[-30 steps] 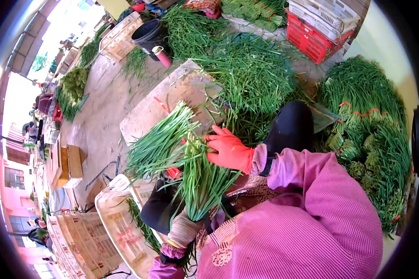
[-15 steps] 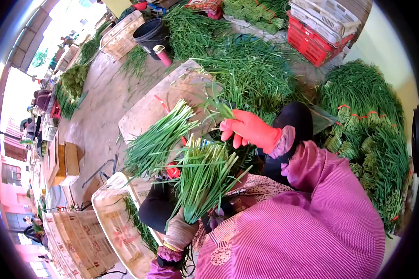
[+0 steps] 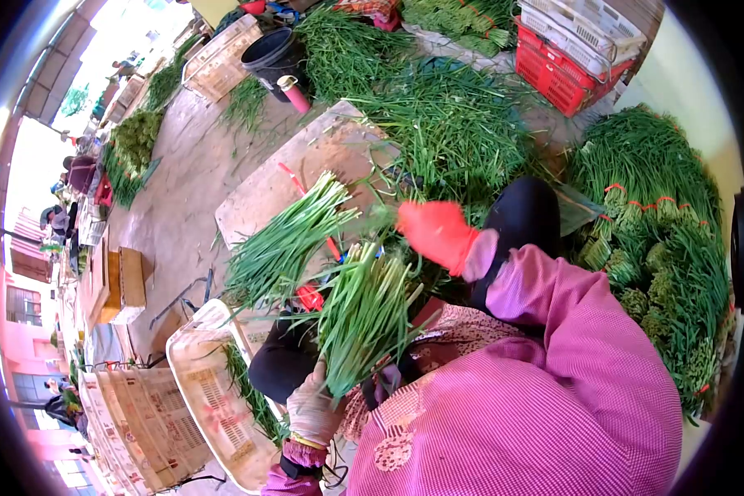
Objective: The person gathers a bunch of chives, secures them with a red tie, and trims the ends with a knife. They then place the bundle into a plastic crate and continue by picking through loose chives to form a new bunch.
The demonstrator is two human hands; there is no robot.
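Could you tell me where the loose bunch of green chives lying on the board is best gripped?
Probably around the lower stalk end of the loose bunch, nearest the person, where the stalks lie packed together; the far tips fan out. Come from above, fingers wrapping across the stalks, as the left hand grips its own bunch.

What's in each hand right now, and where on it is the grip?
The left hand grips a bunch of green chives at its lower end. The right hand, in a red glove, is blurred; whether it holds anything cannot be told.
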